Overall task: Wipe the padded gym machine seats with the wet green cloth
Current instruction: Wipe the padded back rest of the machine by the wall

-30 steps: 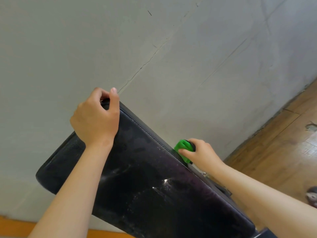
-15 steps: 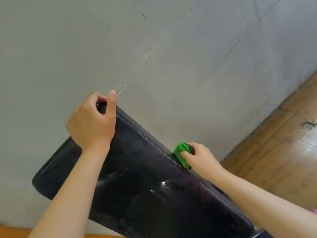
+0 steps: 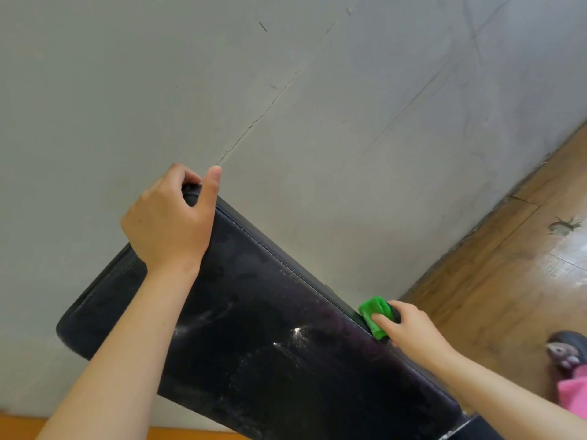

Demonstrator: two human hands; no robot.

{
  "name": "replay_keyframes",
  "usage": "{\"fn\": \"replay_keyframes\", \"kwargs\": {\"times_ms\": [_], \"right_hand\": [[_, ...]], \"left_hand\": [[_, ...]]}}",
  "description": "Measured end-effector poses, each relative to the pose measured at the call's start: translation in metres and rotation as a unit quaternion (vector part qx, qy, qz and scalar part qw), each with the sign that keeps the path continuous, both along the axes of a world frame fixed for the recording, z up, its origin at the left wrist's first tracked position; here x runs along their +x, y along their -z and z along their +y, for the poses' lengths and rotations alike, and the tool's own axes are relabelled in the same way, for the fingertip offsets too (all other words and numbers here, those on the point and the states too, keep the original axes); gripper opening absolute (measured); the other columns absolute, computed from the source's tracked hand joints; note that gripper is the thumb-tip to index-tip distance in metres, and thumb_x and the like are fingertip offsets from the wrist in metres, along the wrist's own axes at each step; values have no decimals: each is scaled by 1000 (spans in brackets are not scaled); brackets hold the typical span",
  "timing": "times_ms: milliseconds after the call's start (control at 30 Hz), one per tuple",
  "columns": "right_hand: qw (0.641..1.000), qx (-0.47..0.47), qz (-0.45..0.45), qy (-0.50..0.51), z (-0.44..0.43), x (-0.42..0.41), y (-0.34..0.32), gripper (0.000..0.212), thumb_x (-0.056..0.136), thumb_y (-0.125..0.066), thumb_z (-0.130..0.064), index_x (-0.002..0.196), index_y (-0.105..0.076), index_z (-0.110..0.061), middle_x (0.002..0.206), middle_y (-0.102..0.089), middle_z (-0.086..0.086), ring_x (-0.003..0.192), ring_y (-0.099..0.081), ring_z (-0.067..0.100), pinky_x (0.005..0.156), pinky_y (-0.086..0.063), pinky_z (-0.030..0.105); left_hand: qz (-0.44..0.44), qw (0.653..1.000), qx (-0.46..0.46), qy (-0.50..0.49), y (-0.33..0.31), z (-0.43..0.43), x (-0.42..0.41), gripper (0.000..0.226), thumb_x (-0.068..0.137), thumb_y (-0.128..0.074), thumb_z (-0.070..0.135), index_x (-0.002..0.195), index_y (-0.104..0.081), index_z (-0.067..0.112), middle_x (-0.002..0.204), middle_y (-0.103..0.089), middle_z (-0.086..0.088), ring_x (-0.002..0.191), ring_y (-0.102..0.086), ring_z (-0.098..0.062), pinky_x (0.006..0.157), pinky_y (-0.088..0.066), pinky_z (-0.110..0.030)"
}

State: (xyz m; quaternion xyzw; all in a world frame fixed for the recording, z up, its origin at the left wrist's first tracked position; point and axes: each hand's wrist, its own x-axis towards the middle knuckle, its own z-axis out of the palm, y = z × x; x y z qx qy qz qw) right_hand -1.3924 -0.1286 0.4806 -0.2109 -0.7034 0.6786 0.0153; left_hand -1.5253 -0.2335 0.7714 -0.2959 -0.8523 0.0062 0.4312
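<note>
Two hands are on the black padded seat [image 3: 270,328]. The left hand [image 3: 168,220] curls over its upper end with the thumb raised. The right hand [image 3: 409,331] pinches the folded green cloth [image 3: 374,313] against the seat's right side edge. The seat's long axis slants from upper left to lower right, close to a grey wall [image 3: 317,115]. Wooden floor [image 3: 508,281] lies open on the right.

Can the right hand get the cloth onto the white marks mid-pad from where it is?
Probably yes. The right hand holds the cloth at the wall-side edge of the pad, with nothing between it and the white marks. The left hand grips the far corner, its forearm passing left of them.
</note>
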Motion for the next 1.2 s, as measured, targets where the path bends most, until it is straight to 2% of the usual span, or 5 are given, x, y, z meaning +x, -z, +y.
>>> {"fn": "replay_keyframes", "kwargs": {"times_ms": [333, 533, 733, 1000, 1200], "right_hand": [[996, -25, 89, -1, 3, -19, -52, 32, 94, -61, -30, 122, -60, -15, 110, -65, -2, 99, -61, 12, 85, -51, 25], [994, -59, 91, -27, 3, -19, -55, 19, 95, -59, -31, 112, -59, -22, 102, -67, -4, 77, -67, 9, 70, -55, 21], [995, -69, 68, -11, 0, -10, -24, 17, 92, -64, -28, 108, -62, -23, 96, -69, -4, 74, -67, 9, 67, -57, 23], [997, -67, -33, 3, -3, 9, 37, 25, 93, -62, -28, 115, -63, -15, 98, -68, -1, 72, -63, 7, 57, -49, 14], [994, -96, 45, 13, 2, -15, 6, 27, 90, -67, -27, 114, -66, -15, 98, -68, -2, 82, -64, 9, 64, -53, 21]], "left_hand": [[-1, 994, -103, 21, -8, -2, -1, 48, 97, -37, 54, 82, -62, 16, 74, -64, 1, 61, -51, -19, 50, -26, -24], [11, 906, -423, -7, 29, 18, 22, 58, 88, -33, 58, 76, -67, 11, 71, -68, -8, 76, -62, -27, 100, -34, -43], [-92, 824, -554, -72, 100, 30, 47, 48, 99, -25, 58, 77, -43, 18, 88, -65, -3, 78, -48, -23, 77, -27, -36], [-103, 810, -577, 7, 132, 32, 44, 61, 99, -19, 60, 61, -33, 14, 57, -35, 0, 61, -41, -20, 63, -28, -32], [-88, 831, -547, 49, 134, 32, 42, 61, 98, -25, 58, 56, -29, 15, 52, -34, 2, 55, -39, -20, 59, -26, -31]]}}
